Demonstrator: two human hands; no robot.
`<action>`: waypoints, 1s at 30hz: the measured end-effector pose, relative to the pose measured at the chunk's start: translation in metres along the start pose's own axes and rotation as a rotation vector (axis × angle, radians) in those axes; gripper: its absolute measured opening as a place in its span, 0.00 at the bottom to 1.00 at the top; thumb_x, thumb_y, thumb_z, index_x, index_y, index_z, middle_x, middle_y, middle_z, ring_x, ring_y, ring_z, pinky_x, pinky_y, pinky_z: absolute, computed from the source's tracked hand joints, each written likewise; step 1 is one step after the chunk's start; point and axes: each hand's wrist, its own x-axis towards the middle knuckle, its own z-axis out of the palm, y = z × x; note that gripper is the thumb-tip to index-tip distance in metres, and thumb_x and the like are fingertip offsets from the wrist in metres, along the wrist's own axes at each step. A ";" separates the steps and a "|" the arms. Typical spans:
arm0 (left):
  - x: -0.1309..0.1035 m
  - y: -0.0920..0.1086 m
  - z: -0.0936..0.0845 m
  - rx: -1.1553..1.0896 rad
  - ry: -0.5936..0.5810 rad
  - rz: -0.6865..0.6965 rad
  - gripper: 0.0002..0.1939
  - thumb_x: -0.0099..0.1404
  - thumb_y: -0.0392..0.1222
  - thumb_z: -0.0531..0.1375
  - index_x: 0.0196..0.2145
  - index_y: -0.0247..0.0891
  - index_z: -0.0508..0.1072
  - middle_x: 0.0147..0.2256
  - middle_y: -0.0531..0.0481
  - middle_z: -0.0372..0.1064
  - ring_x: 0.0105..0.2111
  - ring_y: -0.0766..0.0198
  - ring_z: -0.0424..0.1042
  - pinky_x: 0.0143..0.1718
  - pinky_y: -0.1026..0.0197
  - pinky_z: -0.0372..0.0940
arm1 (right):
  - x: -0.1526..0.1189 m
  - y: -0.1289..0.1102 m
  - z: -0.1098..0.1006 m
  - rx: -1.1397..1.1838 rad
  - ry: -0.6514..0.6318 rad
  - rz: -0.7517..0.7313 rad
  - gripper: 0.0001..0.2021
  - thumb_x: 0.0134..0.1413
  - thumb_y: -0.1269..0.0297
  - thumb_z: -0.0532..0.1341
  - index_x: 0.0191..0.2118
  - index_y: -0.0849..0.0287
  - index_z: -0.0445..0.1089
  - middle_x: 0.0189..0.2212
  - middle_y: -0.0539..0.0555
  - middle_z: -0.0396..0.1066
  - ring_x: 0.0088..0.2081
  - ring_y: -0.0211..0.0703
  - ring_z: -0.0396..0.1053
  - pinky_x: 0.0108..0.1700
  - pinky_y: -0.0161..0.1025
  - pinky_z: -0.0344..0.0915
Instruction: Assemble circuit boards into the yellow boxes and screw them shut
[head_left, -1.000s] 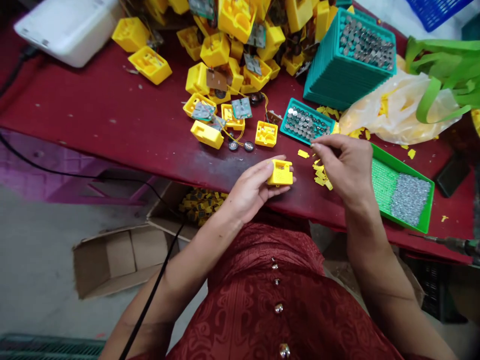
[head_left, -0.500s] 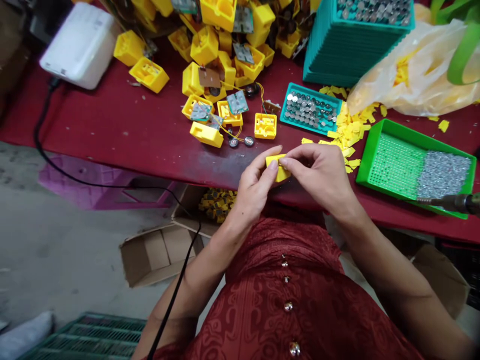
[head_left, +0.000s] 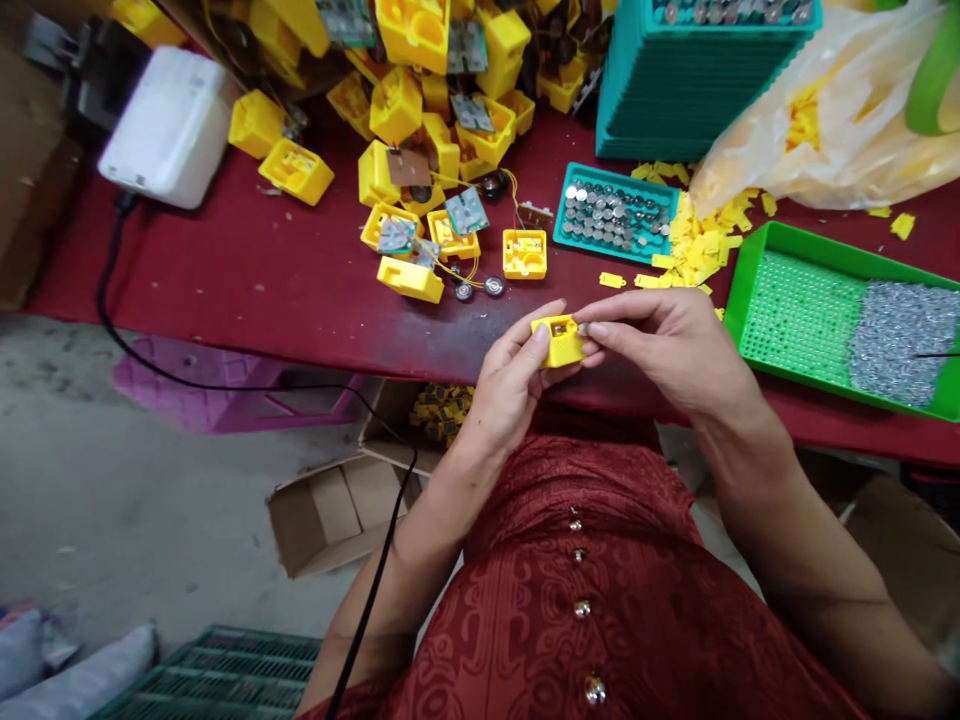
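Note:
My left hand (head_left: 514, 365) is closed round a small yellow plastic case (head_left: 564, 350), its thumb on the near left edge. The case's open compartment faces up and shows small metal contacts inside. At its right edge, my right hand (head_left: 660, 345) pinches a small silvery button cell (head_left: 583, 330) between thumb and forefinger. Just beyond the hands, another open yellow case (head_left: 524, 254) lies on the red cloth. A teal tray (head_left: 616, 213) of button cells in rows is farther back, beside a heap of flat yellow covers (head_left: 701, 245).
A green basket (head_left: 795, 300) of small screws stands right. Behind are stacked teal trays (head_left: 675, 95), a plastic bag (head_left: 817, 130) and piled yellow cases with circuit boards (head_left: 466, 211). A white box (head_left: 171, 125) with a black cable is at left. Open cartons (head_left: 330, 510) sit below the table.
My right hand has drawn slightly right, off the top of the yellow case, so its compartment and the button cell now show. The view has shifted a little.

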 end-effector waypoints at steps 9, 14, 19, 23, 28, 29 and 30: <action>0.000 0.006 0.003 -0.050 -0.042 -0.129 0.08 0.70 0.43 0.66 0.43 0.37 0.81 0.39 0.47 0.80 0.37 0.62 0.80 0.41 0.59 0.80 | 0.000 0.002 0.001 -0.567 -0.005 -0.583 0.12 0.69 0.68 0.59 0.42 0.57 0.82 0.39 0.55 0.80 0.42 0.41 0.76 0.46 0.40 0.72; -0.001 0.012 0.002 -0.127 -0.121 -0.219 0.05 0.68 0.41 0.67 0.35 0.36 0.80 0.32 0.49 0.76 0.29 0.65 0.77 0.28 0.65 0.77 | 0.006 0.000 -0.012 -0.803 -0.239 -0.705 0.16 0.73 0.65 0.51 0.41 0.52 0.78 0.41 0.56 0.79 0.42 0.42 0.72 0.47 0.43 0.70; 0.000 0.013 -0.005 -0.068 -0.218 -0.289 0.08 0.69 0.44 0.67 0.36 0.37 0.82 0.31 0.46 0.79 0.31 0.61 0.80 0.28 0.65 0.76 | 0.010 -0.012 -0.019 -0.868 -0.430 -0.605 0.09 0.69 0.60 0.59 0.38 0.51 0.76 0.42 0.56 0.78 0.42 0.44 0.69 0.49 0.45 0.69; 0.001 0.013 -0.009 -0.034 -0.248 -0.379 0.16 0.73 0.48 0.63 0.48 0.35 0.83 0.36 0.40 0.83 0.39 0.50 0.84 0.31 0.60 0.77 | 0.009 -0.020 -0.021 -0.871 -0.499 -0.651 0.11 0.71 0.58 0.58 0.41 0.52 0.76 0.44 0.57 0.78 0.43 0.45 0.69 0.47 0.45 0.69; -0.001 0.015 -0.012 -0.045 -0.334 -0.370 0.19 0.69 0.54 0.68 0.46 0.34 0.84 0.34 0.39 0.83 0.35 0.52 0.84 0.29 0.63 0.76 | 0.004 -0.021 -0.017 -0.849 -0.443 -0.713 0.09 0.71 0.60 0.58 0.40 0.53 0.74 0.37 0.55 0.74 0.39 0.43 0.65 0.41 0.43 0.66; -0.002 0.016 -0.012 -0.047 -0.349 -0.357 0.18 0.68 0.54 0.69 0.43 0.35 0.84 0.33 0.40 0.82 0.34 0.53 0.84 0.28 0.64 0.76 | 0.003 -0.020 -0.016 -0.847 -0.400 -0.699 0.09 0.71 0.62 0.57 0.38 0.53 0.74 0.37 0.54 0.72 0.38 0.42 0.64 0.40 0.42 0.65; -0.002 0.017 -0.012 -0.048 -0.360 -0.346 0.17 0.67 0.54 0.70 0.42 0.36 0.84 0.33 0.41 0.82 0.33 0.55 0.83 0.29 0.64 0.76 | 0.002 -0.020 -0.016 -0.845 -0.355 -0.689 0.10 0.71 0.65 0.56 0.37 0.54 0.73 0.37 0.54 0.71 0.38 0.42 0.64 0.39 0.42 0.65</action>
